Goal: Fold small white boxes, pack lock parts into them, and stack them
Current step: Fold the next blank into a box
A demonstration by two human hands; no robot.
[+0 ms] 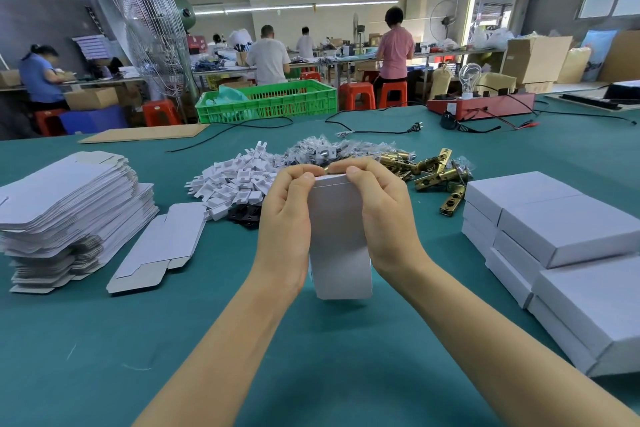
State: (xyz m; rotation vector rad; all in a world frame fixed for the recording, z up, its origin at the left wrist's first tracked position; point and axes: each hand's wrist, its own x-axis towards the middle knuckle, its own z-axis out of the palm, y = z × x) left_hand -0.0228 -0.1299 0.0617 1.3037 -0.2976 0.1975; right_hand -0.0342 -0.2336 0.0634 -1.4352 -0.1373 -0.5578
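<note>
I held one small white box (pixel 341 239) upright above the green-covered table (pixel 242 340), directly in front of me. My left hand (pixel 287 218) gripped its left side and my right hand (pixel 384 215) gripped its right side, fingers of both curled over the far top edge and thumbs pressed near the top flap. The flap looked closed or nearly so; I could not tell whether anything was inside.

By my judgement the work was well under way but far from done. To my right stood a stack of finished white boxes (pixel 561 239), several layers deep, all closed, so their contents were hidden. To my left a tall pile of flat box blanks (pixel 69 204) waited unfolded, and one loose blank (pixel 159 246) lay on the table just beside that pile.

Beyond my hands lay the loose parts, none in any container: a heap of white plastic pieces (pixel 235 180), a few black flat pieces (pixel 246 215) at its near edge, a mound of small clear bags of hardware (pixel 332 149), and brass latch bolts (pixel 436 177) scattered to the right of that.

Farther back on the table sat a green plastic crate (pixel 270 102) with pale green bagging showing inside, and a red tester box (pixel 481 106) carrying a clear light bulb (pixel 469 78). Behind, people worked at benches.

The likely next step was setting this box on the stack.
</note>
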